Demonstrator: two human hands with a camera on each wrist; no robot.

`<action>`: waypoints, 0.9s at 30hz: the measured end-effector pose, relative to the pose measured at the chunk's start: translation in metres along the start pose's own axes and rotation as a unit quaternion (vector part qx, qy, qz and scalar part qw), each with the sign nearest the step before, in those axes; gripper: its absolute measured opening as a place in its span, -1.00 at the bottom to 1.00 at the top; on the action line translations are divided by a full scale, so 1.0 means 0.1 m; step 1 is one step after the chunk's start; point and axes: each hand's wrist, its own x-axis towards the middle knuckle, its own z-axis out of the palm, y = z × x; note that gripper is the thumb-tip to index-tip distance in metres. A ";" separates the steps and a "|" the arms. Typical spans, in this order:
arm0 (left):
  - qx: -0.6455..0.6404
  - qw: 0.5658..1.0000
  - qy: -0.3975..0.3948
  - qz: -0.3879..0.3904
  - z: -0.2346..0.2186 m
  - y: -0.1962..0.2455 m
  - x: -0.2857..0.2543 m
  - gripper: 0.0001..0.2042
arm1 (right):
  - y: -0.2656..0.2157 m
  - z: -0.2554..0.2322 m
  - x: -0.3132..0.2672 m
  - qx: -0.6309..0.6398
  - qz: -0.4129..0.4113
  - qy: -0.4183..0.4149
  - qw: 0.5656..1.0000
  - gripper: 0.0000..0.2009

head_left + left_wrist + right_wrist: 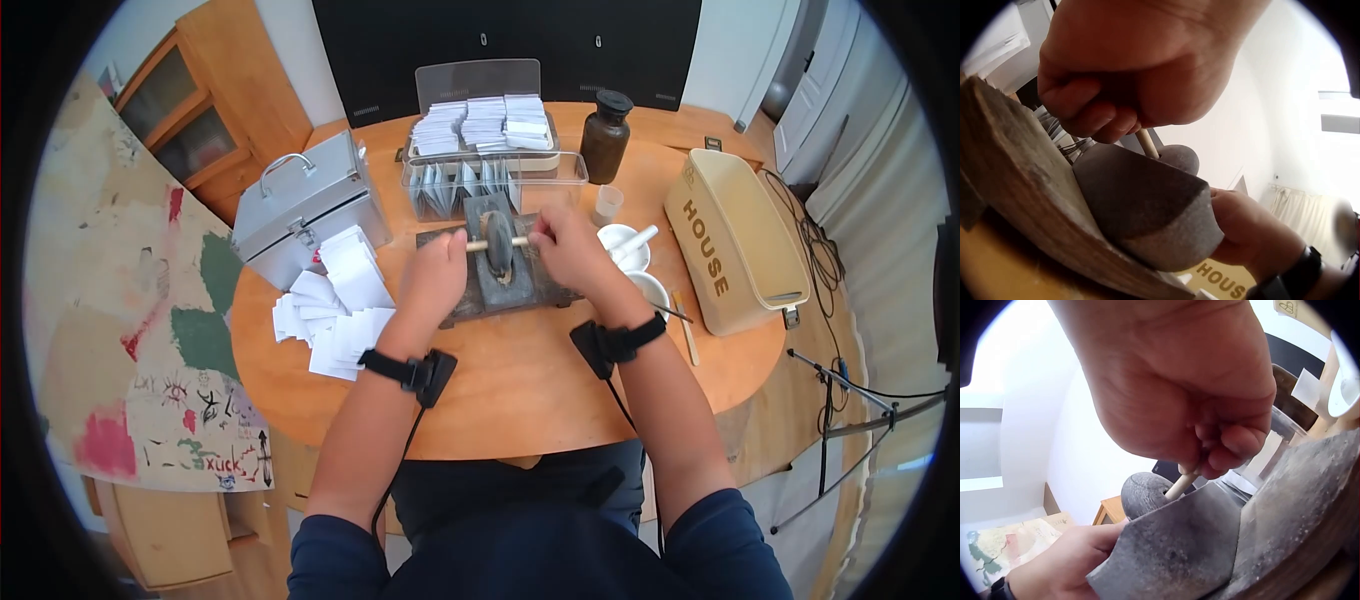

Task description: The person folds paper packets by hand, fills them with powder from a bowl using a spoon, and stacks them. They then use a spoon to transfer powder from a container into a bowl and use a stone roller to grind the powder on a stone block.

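Note:
A grey stone wheel with a pale rod through its centre stands upright in a boat-shaped grey stone trough on a dark slab. My left hand grips the rod's left end, fingers curled round it. The right hand grips the other end. In the left wrist view the left hand holds the rod above the trough. The right wrist view shows the right hand curled round the rod, beside the wheel.
Left stand a silver metal case and loose white packets. Behind are clear boxes of packets and a dark bottle. On the right are a small cup, white bowls and a cream bin.

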 end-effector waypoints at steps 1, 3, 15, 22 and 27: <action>0.001 1.000 0.002 0.002 0.00 -0.01 -0.06 -0.54 | 0.00 -0.01 -0.04 0.000 -0.002 0.002 1.000 -0.89; -0.027 0.998 -0.039 -0.034 -0.04 0.01 -0.19 -0.54 | -0.13 -0.09 -0.16 0.022 0.014 -0.010 1.000 -0.89; -0.067 0.994 -0.063 -0.061 0.02 -0.11 -0.15 -0.55 | -0.11 -0.07 -0.11 0.022 -0.004 -0.008 1.000 -0.88; -0.041 0.997 -0.047 -0.046 0.02 -0.10 0.05 -0.55 | -0.06 0.00 0.06 0.010 0.035 0.000 0.999 -0.90; -0.056 0.998 -0.027 -0.013 0.09 -0.21 -0.09 -0.54 | -0.07 -0.05 -0.11 0.040 -0.013 -0.004 0.999 -0.89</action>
